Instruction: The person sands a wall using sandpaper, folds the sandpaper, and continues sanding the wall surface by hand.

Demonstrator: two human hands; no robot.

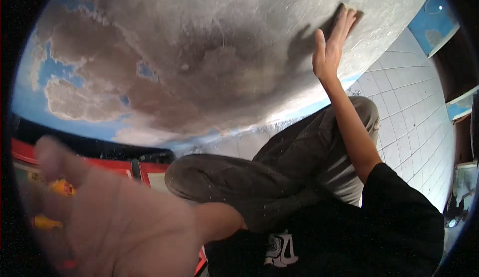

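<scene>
A large curved panel (239,52) fills the upper part of the head view. Its surface is patchy grey and brown, with blue showing along the edges. My right hand (330,55) reaches out and lies on the grey part, fingers stretched and thumb apart. Whether anything is under those fingertips is hidden. Close up at the lower left, my left hand (132,217) is raised with its palm showing, holding nothing. Its fingers are spread and smeared by motion.
My bent legs (279,167) in grey trousers are folded below the panel. Pale floor tiles (406,102) run along the right. Red-edged trays or boxes (149,169) with yellow things (62,187) lie at the left. Blue-and-brown worn pieces (434,20) stand at the far right.
</scene>
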